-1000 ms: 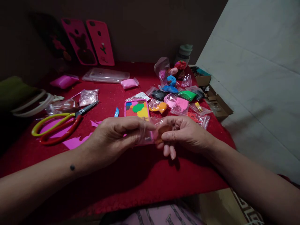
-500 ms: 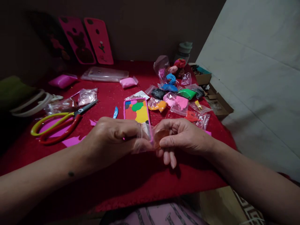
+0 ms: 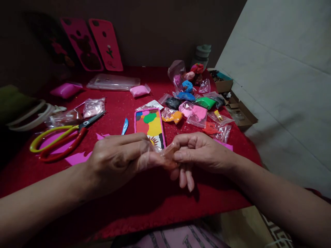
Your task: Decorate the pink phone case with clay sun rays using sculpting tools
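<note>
My left hand point(image 3: 121, 160) pinches one side of a small clear plastic bag point(image 3: 167, 156) that has something brownish-orange in it. The other side of the bag is between the thumb and fingers of my right hand point(image 3: 198, 155), whose lower fingers hang loosely below. Just behind the bag lies a phone case point(image 3: 155, 125) with a pink rim and patches of red, yellow, green and blue; its lower part is partly hidden by my hands. A blue tool point(image 3: 125, 126) rests left of the case.
Scissors point(image 3: 77, 132) with yellow and red handles lie left on the red cloth point(image 3: 144, 206). Bagged clay point(image 3: 199, 113) in several colours spreads at the right. Decorated cases point(image 3: 107, 44) lean at the back, near a bottle point(image 3: 203, 55). Cardboard boxes point(image 3: 245, 113) stand beyond the right edge.
My left hand has shifted slightly left and turned, and the clear bag now looks more bunched between my hands. More of the case's lower part, with a sun-like pattern, shows. The view has moved a little.
</note>
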Available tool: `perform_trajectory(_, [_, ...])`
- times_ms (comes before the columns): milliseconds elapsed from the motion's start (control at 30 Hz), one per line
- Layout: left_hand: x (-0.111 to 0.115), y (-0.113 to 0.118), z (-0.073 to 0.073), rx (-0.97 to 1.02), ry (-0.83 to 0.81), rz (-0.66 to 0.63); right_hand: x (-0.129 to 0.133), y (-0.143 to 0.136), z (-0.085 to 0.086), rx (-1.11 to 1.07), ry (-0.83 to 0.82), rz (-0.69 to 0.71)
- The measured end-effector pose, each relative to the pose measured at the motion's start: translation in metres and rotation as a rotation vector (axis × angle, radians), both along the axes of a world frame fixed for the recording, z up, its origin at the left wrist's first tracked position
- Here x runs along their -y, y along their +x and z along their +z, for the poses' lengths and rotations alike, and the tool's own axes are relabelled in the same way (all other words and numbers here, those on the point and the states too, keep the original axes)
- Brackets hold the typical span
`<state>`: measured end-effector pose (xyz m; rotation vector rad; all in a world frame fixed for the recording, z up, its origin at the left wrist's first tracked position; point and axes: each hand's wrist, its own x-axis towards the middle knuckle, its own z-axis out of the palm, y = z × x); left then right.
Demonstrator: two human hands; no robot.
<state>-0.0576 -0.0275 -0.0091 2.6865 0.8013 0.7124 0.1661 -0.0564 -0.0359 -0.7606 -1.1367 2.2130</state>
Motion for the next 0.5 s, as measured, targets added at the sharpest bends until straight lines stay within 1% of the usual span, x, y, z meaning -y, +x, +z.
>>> perform_trajectory(67, [-0.002,0.000,-0.001,0.026,0.056,-0.032,0.001,-0.002,0.000,0.016,-0.014,0.029])
perform_trajectory(133, [-0.003,0.001,0.000,0.029,0.086,-0.051,0.002,-0.004,0.001,0.035,-0.003,0.013])
perform_trajectory(233, [-0.001,0.004,0.003,0.039,0.101,-0.026,0.003,-0.007,0.001,0.039,0.029,-0.028])
perform_trajectory(300, [0.002,0.008,0.005,0.066,0.087,-0.031,0.003,-0.007,0.001,0.038,0.023,-0.014])
perform_trajectory(367, [0.005,0.011,0.006,0.109,0.074,-0.062,0.003,-0.007,0.001,0.043,0.006,0.000])
perform_trajectory(467, [0.011,0.011,0.005,0.163,0.121,-0.128,0.006,-0.007,0.002,0.067,-0.030,0.024])
perform_trajectory(500, [0.013,0.009,0.003,0.178,0.129,-0.112,0.007,-0.008,0.002,0.071,-0.046,0.037])
